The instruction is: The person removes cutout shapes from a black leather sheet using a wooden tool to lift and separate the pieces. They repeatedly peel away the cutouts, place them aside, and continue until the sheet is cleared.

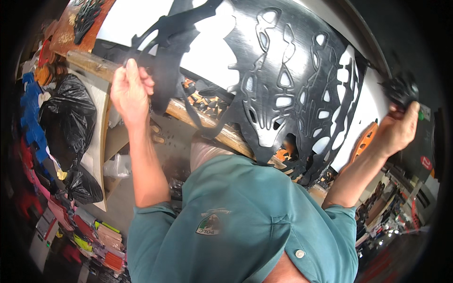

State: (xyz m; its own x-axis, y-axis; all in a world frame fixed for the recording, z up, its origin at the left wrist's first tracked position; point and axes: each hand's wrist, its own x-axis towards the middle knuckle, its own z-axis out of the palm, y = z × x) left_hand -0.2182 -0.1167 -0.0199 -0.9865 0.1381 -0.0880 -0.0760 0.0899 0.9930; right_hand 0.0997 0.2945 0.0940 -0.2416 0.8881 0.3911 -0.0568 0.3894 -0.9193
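Observation:
My left hand (132, 89) is closed, pinching the edge of a black sheet scrap (172, 40) with ragged cut-outs, raised at the left of the white work surface (212, 52). Thin strips of that scrap hang down over the wooden front rail. Right of it lies a larger black perforated sheet (276, 89), its holes showing white and its lower end drooping over the rail. Off to the right, my right hand (398, 129) is closed round a small dark jagged piece (401, 89). That piece is blurred against the black machine, so its kind is unclear.
A wooden rail (212, 122) runs along the front edge, with black offcuts (207, 96) beside it. An orange curved tool (363, 141) rests at right, near the dark machine housing (417, 151). Black plastic bags (68, 122) hang at left. Cut black pieces (87, 19) lie on a brown board.

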